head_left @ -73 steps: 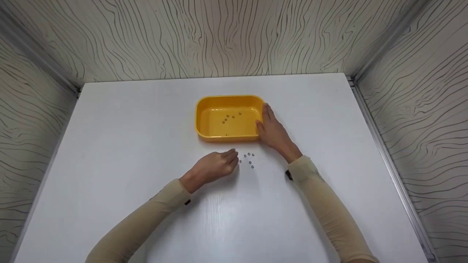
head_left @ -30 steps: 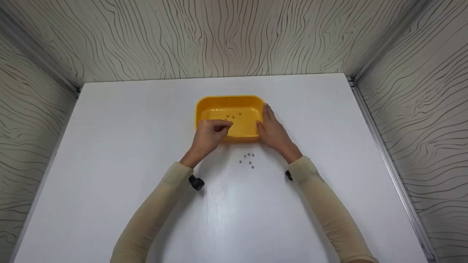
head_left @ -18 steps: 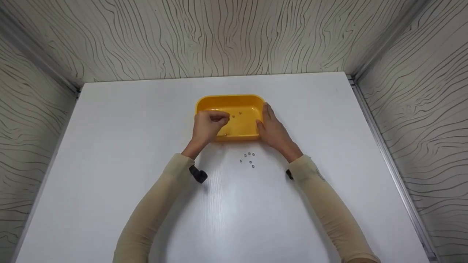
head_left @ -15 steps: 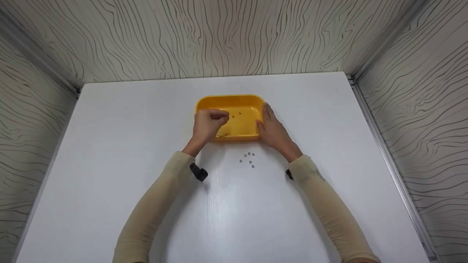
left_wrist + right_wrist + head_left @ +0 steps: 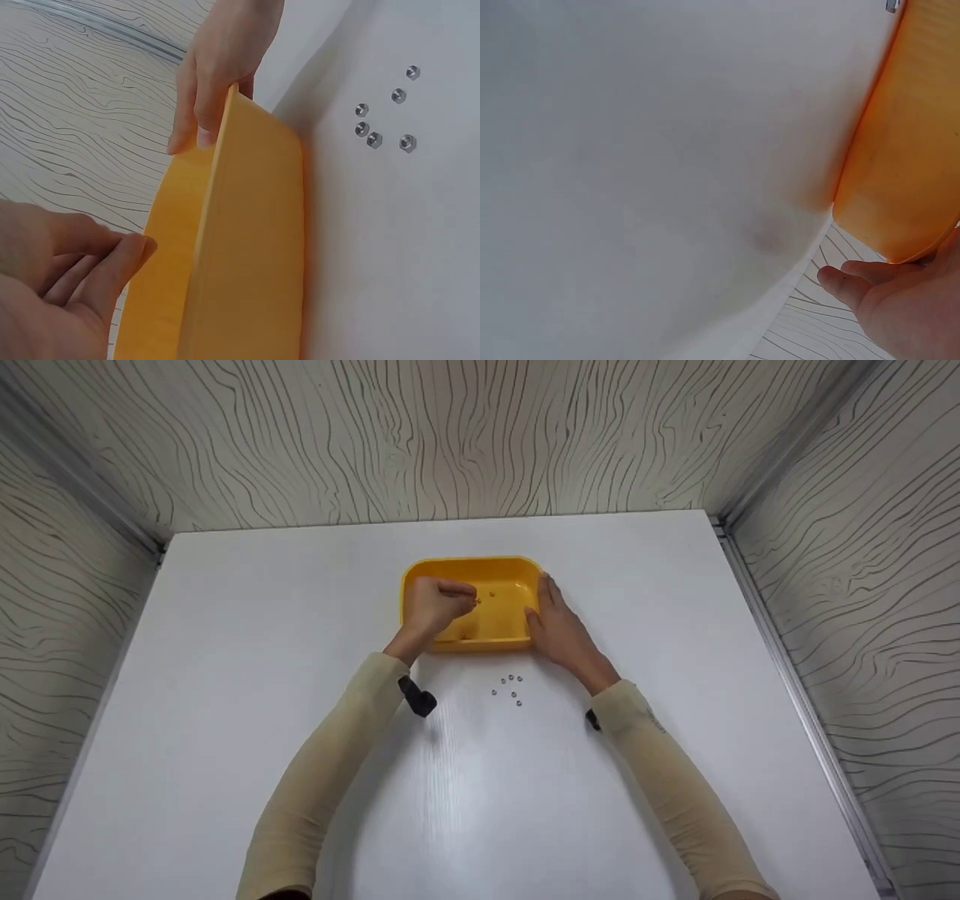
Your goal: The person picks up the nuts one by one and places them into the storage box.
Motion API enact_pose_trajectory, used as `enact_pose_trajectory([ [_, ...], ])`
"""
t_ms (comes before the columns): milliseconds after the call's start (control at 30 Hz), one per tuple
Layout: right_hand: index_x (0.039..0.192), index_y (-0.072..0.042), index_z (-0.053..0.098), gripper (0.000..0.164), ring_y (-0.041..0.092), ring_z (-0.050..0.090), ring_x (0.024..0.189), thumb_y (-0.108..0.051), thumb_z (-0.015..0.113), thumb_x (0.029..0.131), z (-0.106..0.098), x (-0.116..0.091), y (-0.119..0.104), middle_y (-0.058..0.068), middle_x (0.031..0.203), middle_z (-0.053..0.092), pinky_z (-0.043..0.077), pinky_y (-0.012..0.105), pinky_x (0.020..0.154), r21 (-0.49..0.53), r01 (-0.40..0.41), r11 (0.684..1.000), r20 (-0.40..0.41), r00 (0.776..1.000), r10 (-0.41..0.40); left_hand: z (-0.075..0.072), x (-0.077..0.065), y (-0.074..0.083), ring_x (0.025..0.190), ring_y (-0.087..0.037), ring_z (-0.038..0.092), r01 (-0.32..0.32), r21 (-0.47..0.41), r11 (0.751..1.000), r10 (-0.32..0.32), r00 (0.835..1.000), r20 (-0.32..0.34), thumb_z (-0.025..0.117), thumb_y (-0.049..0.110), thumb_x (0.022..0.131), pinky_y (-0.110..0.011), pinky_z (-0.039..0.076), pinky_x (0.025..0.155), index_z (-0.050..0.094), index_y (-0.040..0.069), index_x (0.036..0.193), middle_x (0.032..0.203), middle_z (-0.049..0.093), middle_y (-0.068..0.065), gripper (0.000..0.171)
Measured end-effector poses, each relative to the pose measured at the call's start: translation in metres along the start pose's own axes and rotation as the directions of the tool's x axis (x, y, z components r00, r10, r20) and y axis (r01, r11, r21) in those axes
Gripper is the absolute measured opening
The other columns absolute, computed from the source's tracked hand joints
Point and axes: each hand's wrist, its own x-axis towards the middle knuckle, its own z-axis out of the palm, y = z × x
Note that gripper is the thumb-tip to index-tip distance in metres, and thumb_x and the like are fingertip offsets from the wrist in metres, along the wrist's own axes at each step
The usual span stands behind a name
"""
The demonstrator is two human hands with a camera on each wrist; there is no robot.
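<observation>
A yellow plastic tray (image 5: pixel 495 645) stands on the white table, a few small metal hex nuts lying inside it. My left hand (image 5: pixel 436 606) is over the tray's left half, thumb and fingertips pinched together. A small nut shows right at those fingertips in the head view; the left wrist view hides it. My right hand (image 5: pixel 562 634) grips the tray's right end, thumb over the rim and fingers along the outer wall. Several loose hex nuts (image 5: pixel 407 142) lie on the table in front of the tray.
The white table (image 5: pixel 637 585) reaches back to a wood-grain patterned wall (image 5: pixel 450 442), with similar panels at both sides. Black wrist devices (image 5: pixel 420 701) hang below both sleeves.
My left hand has moved from the loose nuts on the table up over the tray, then slightly farther back. My right hand and the tray have stayed in place.
</observation>
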Motion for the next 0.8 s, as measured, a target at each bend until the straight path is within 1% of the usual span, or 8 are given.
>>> enact_pose_trajectory([
  [100, 0.168, -0.006, -0.004, 0.075, 0.033, 0.02, 0.164, -0.038, 0.035, 0.113, 0.001, 0.0, 0.0, 0.015, 0.179, 0.0, 0.022, 0.048, 0.135, 0.004, -0.01, 1.0, 0.005, 1.0, 0.01, 0.0, 0.0, 0.002, 0.099, -0.02, 0.079, 0.026, -0.019, 0.999, -0.026, 1.0, 0.009, 0.079, 0.007, 0.092, -0.032, 0.065, 0.092, 0.083, 0.006, 0.108, 0.109, 0.082, -0.009, 0.017],
  [233, 0.168, -0.006, -0.005, 0.075, 0.033, 0.017, 0.165, -0.038, 0.035, 0.113, 0.001, 0.0, 0.0, 0.016, 0.179, 0.001, 0.021, 0.048, 0.136, 0.006, -0.015, 1.0, 0.001, 1.0, 0.015, 0.001, -0.001, 0.005, 0.101, -0.019, 0.078, 0.019, -0.025, 1.0, -0.019, 1.0, 0.012, 0.079, 0.009, 0.092, -0.033, 0.065, 0.095, 0.084, 0.009, 0.105, 0.11, 0.082, -0.008, 0.015],
  [333, 0.168, -0.007, -0.005, 0.075, 0.033, 0.016, 0.165, -0.039, 0.034, 0.113, 0.001, 0.0, -0.001, 0.016, 0.179, 0.0, 0.02, 0.048, 0.136, 0.005, -0.013, 1.0, 0.002, 1.0, 0.013, 0.001, -0.002, 0.006, 0.102, -0.02, 0.078, 0.013, -0.024, 1.0, -0.013, 1.0, 0.008, 0.079, 0.008, 0.092, -0.033, 0.065, 0.094, 0.084, 0.008, 0.106, 0.109, 0.082, -0.008, 0.015],
  [533, 0.168, -0.007, -0.006, 0.075, 0.033, 0.016, 0.165, -0.039, 0.034, 0.113, 0.001, 0.0, 0.0, 0.016, 0.179, 0.0, 0.02, 0.048, 0.136, 0.001, -0.015, 1.0, 0.006, 1.0, 0.015, 0.003, -0.006, 0.01, 0.106, -0.034, 0.079, -0.014, -0.067, 0.998, 0.016, 1.0, 0.021, 0.076, 0.004, 0.093, -0.031, 0.067, 0.083, 0.081, 0.002, 0.109, 0.11, 0.08, -0.015, 0.017],
  [600, 0.168, -0.008, -0.006, 0.075, 0.033, 0.016, 0.165, -0.038, 0.034, 0.113, 0.001, 0.0, -0.001, 0.015, 0.179, 0.0, 0.019, 0.048, 0.136, 0.001, -0.018, 1.0, 0.006, 1.0, 0.018, 0.004, -0.01, 0.011, 0.105, -0.034, 0.078, -0.051, -0.032, 0.998, 0.052, 0.998, 0.032, 0.076, 0.005, 0.094, -0.03, 0.067, 0.081, 0.079, 0.001, 0.112, 0.112, 0.079, -0.016, 0.019],
  [667, 0.169, -0.009, -0.006, 0.075, 0.032, 0.015, 0.165, -0.039, 0.035, 0.113, 0.001, 0.0, -0.001, 0.014, 0.179, 0.0, 0.019, 0.048, 0.136, 0.001, -0.026, 1.0, 0.006, 1.0, 0.026, 0.006, -0.014, 0.013, 0.103, -0.03, 0.079, -0.105, 0.06, 0.993, 0.103, 0.994, 0.043, 0.076, 0.009, 0.095, -0.03, 0.067, 0.08, 0.079, 0.003, 0.114, 0.114, 0.08, -0.013, 0.021],
  [733, 0.169, -0.01, -0.006, 0.075, 0.032, 0.015, 0.166, -0.039, 0.035, 0.113, 0.001, 0.0, -0.002, 0.014, 0.179, 0.0, 0.02, 0.048, 0.136, -0.002, -0.032, 0.999, 0.01, 0.999, 0.032, 0.008, -0.02, 0.014, 0.101, -0.024, 0.079, -0.165, 0.158, 0.974, 0.157, 0.986, 0.06, 0.076, 0.012, 0.096, -0.03, 0.067, 0.083, 0.079, 0.006, 0.116, 0.114, 0.08, -0.01, 0.022],
  [800, 0.169, -0.011, -0.006, 0.076, 0.032, 0.016, 0.165, -0.039, 0.036, 0.113, 0.0, 0.0, -0.003, 0.013, 0.179, -0.001, 0.021, 0.048, 0.136, -0.001, -0.039, 0.999, 0.014, 0.999, 0.039, 0.01, -0.025, 0.015, 0.1, -0.021, 0.077, -0.224, 0.234, 0.946, 0.21, 0.974, 0.084, 0.075, 0.015, 0.096, -0.031, 0.067, 0.087, 0.079, 0.007, 0.117, 0.113, 0.08, -0.008, 0.022],
])
